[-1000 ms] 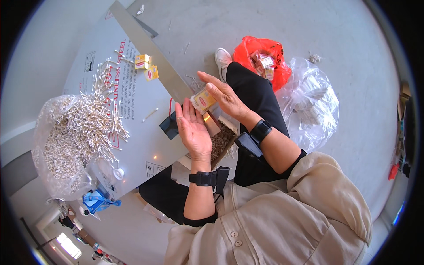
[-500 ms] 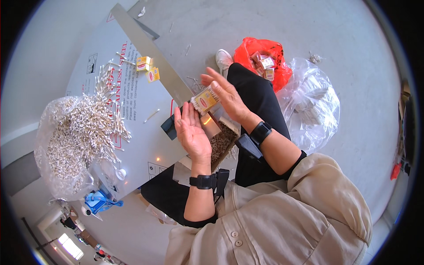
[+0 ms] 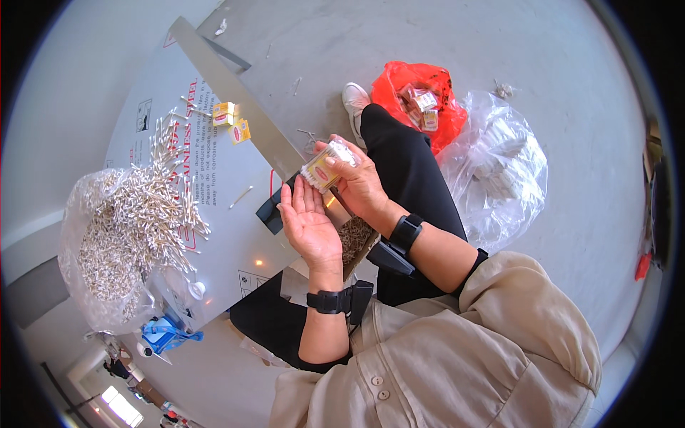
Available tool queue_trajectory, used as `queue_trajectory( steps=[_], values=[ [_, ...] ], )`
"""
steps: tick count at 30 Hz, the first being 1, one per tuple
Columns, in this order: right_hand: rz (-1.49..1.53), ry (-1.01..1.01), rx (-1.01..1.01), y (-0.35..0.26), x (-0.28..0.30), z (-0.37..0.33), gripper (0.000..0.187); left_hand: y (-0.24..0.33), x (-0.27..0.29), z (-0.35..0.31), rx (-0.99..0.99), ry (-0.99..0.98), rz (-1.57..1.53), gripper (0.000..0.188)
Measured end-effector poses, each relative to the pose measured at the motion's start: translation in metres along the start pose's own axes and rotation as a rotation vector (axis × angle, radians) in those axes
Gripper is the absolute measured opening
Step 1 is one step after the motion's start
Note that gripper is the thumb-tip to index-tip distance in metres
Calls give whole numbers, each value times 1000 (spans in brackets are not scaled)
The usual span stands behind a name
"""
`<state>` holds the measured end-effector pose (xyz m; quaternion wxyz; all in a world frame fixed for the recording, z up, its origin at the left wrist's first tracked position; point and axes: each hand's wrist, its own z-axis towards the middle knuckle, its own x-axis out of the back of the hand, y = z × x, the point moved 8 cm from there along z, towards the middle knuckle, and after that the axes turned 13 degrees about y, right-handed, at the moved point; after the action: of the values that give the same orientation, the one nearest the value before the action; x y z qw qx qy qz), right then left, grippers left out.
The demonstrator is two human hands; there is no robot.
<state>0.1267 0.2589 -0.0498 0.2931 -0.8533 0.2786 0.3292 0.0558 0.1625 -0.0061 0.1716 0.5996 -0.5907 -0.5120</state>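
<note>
A small clear pack of cotton swabs (image 3: 323,172) with a yellow label sits between the fingers and thumb of my right hand (image 3: 365,191). White swab tips show along its near-left side. My left hand (image 3: 312,234) lies palm up, its fingers stretched out, with the fingertips close beside the pack; whether they touch it I cannot tell. Under the hands, an open box of thin brownish sticks (image 3: 351,242) is partly hidden. A dark, glossy piece (image 3: 270,214) shows at the table edge behind my left fingers.
On the film-covered table (image 3: 232,228) a clear bag (image 3: 70,253) spills a heap of loose cotton swabs (image 3: 139,228). Yellow packets (image 3: 223,113) lie near its far edge. A red bag (image 3: 451,96) of packs and a clear bag (image 3: 499,178) stand on the floor at right.
My right hand has gone from flat, spread fingers beside the pack to gripping it with fingers and thumb. The pack has shifted slightly left. My left hand stays palm up.
</note>
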Motion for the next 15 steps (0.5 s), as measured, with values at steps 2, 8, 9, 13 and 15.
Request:
queue_trajectory(
  steps=[2, 8, 9, 13, 15],
  values=[
    [-19, 7, 5, 4, 2, 1, 56, -1, 0, 1, 8, -8, 5, 76],
    [-183, 23, 30, 13, 0, -3, 43, -1, -6, 4, -16, -69, 106, 78],
    [-203, 11, 58, 12, -1, -4, 45, 1, -6, 5, -16, -69, 107, 78],
    [-150, -41, 62, 7, -2, -2, 57, 7, 3, 9, 36, -9, 109, 72],
    [-96, 10, 66, -2, 2, 2, 62, 12, 11, 12, 1, 0, 197, 72]
  ],
)
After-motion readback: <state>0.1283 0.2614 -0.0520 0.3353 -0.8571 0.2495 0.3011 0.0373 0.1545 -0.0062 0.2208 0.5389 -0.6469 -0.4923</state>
